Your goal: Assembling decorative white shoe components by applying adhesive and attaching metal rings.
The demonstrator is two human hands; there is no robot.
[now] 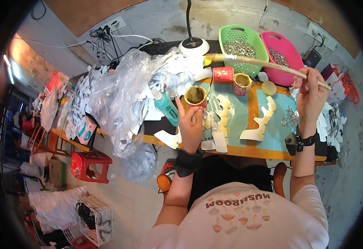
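Note:
My right hand (312, 93) is closed around the pale handle of a long brush (268, 64), raised above the far right of the table. The brush slants down to the right, with its bristle end toward the white lamp base. Close to an open can of brownish paste (195, 96), my left hand (191, 126) has thumb and fingertips pressed together and the index finger raised. Whatever it pinches is too small to make out. Beside that hand lie white cut pieces with wavy edges (223, 112), yellowish along the edge. Another such piece (259, 124) lies to the right.
A second open can (242, 84) and a tipped red can (223, 75) stand behind. Green (243, 39) and pink (281, 47) baskets hold small metal parts. A teal bottle (165, 106), clear plastic bags (125, 89) and white scraps crowd the left. A red stool (91, 167) stands on the floor.

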